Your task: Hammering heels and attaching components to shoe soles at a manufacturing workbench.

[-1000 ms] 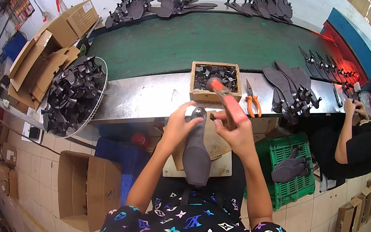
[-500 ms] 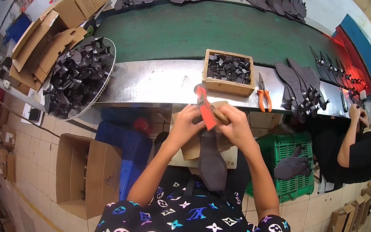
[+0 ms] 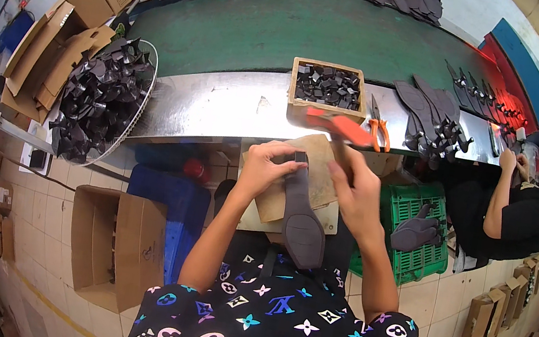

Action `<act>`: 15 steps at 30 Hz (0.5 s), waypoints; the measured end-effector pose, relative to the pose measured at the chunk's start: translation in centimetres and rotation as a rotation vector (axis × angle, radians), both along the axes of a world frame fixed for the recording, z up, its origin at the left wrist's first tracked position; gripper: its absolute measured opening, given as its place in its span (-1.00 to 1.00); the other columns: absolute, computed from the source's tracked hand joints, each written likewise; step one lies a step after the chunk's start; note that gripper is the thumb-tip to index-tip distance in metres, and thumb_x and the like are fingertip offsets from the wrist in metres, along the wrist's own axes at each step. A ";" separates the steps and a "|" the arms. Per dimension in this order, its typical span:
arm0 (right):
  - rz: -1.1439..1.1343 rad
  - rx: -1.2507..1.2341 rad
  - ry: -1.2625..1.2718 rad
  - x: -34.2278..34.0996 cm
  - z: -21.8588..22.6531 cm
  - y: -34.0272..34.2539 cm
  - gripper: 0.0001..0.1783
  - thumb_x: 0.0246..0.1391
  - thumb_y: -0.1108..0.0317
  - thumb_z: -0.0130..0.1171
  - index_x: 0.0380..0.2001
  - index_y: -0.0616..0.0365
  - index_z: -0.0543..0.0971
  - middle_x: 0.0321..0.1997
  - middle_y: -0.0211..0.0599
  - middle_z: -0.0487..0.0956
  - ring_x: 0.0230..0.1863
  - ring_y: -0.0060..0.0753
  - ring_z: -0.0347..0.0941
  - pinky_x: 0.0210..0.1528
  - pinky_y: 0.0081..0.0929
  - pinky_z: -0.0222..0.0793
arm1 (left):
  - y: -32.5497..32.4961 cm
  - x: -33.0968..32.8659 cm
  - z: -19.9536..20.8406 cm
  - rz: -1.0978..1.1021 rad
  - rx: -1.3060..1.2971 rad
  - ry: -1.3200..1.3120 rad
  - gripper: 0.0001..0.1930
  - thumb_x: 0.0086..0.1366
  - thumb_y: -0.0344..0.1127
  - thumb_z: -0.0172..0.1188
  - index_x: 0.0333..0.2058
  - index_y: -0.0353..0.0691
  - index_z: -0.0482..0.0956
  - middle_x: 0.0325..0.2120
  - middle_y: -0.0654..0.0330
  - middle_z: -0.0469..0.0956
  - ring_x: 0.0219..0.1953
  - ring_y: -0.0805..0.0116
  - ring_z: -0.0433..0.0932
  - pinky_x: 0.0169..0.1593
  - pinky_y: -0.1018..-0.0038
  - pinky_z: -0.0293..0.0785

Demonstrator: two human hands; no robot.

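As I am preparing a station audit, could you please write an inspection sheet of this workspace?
Surface: shiny metal bench beside a long green surface
Job's things: dark grey flat shoe sole; red-headed hammer, blurred
Clutter: rectangular wooden box of small black pieces; orange-handled metal pliers beside it
Hands: left hand pinches the sole's narrow end; right hand grips the hammer's handle
Cables: thin brown cord at left, apparently a cable
Surroundings: person in black at right; green plastic crate with grey soles; open brown cardboard box
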State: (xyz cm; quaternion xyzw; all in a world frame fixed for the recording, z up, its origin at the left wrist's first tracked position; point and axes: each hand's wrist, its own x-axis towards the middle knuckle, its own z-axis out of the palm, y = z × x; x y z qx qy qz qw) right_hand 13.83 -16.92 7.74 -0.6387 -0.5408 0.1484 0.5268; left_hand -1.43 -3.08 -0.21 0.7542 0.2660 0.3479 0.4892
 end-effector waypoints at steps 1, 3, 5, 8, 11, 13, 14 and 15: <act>-0.009 0.005 -0.019 -0.2 0.8 -1.2 -0.69 0.26 0.40 0.16 0.01 0.32 0.48 -0.42 -0.32 0.52 -0.45 -0.59 0.35 -0.37 -0.58 0.33 | 0.1 0.0 -0.3 -0.007 -0.042 -0.016 -0.72 0.03 -0.45 0.42 -0.21 -0.25 0.73 -0.29 0.13 0.70 -0.25 0.42 0.64 -0.13 0.50 0.53; -0.026 0.079 -0.087 -1.1 2.1 -2.9 -0.69 0.24 0.45 0.12 0.03 0.27 0.44 -0.24 0.02 0.60 -0.31 0.00 0.58 -0.23 -0.28 0.48 | 0.3 0.1 -0.6 -0.014 -0.045 -0.043 -0.72 0.03 -0.47 0.42 -0.21 -0.25 0.74 -0.31 0.16 0.70 -0.28 0.44 0.63 -0.15 0.51 0.53; -0.034 -0.005 -0.184 -1.6 1.1 -3.4 -0.71 0.23 0.46 0.12 0.00 0.27 0.44 -0.25 0.05 0.59 -0.31 0.08 0.57 -0.26 -0.24 0.48 | 0.7 0.1 -1.4 -0.016 -0.110 -0.033 -0.72 0.03 -0.47 0.42 -0.21 -0.26 0.74 -0.31 0.16 0.69 -0.29 0.45 0.62 -0.15 0.52 0.52; 0.005 -0.229 -0.302 -1.5 0.1 -3.7 -0.75 0.18 0.48 0.15 -0.09 0.27 0.44 -0.26 0.13 0.56 -0.31 0.23 0.53 -0.33 -0.15 0.49 | 0.7 0.2 -0.8 -0.029 -0.152 -0.048 -0.77 0.03 -0.48 0.42 -0.27 -0.32 0.74 -0.32 0.18 0.70 -0.30 0.49 0.61 -0.17 0.55 0.51; 0.018 -0.066 -0.266 -1.6 2.8 -3.9 -0.68 0.19 0.46 0.16 -0.01 0.28 0.43 -0.28 0.06 0.57 -0.32 0.18 0.55 -0.33 -0.22 0.51 | 0.5 -0.3 -0.1 -0.044 -0.143 0.017 -0.67 0.04 -0.39 0.44 -0.16 -0.29 0.71 -0.33 0.17 0.70 -0.27 0.41 0.64 -0.13 0.52 0.51; -0.041 0.182 -0.374 -1.4 3.7 -5.1 -0.67 0.15 0.44 0.21 -0.02 0.28 0.50 -0.15 -0.01 0.60 -0.29 0.04 0.61 -0.26 -0.32 0.54 | 0.5 -0.6 -0.8 -0.012 0.006 0.083 -0.32 0.06 -0.18 0.46 0.16 -0.28 0.49 -0.22 0.20 0.70 -0.05 0.29 0.61 0.15 0.26 0.38; -0.072 0.265 -0.398 -1.7 3.9 -5.9 -0.67 0.12 0.42 0.23 -0.04 0.28 0.53 -0.09 -0.01 0.60 -0.28 0.00 0.62 -0.24 -0.35 0.55 | 0.3 -0.9 -1.0 -0.008 -0.001 0.083 -0.32 0.06 -0.18 0.46 0.16 -0.28 0.49 -0.22 0.20 0.70 -0.05 0.29 0.61 0.15 0.26 0.38; -0.142 -0.191 0.283 -3.2 4.7 -7.1 -0.66 0.07 0.39 0.28 -0.07 0.26 0.55 -0.13 -0.04 0.62 -0.29 -0.06 0.63 -0.24 -0.39 0.55 | 0.0 -0.9 -0.8 0.036 0.255 0.271 -0.16 0.07 -0.07 0.44 0.26 -0.29 0.29 -0.14 0.23 0.67 0.07 0.26 0.53 0.25 0.12 0.18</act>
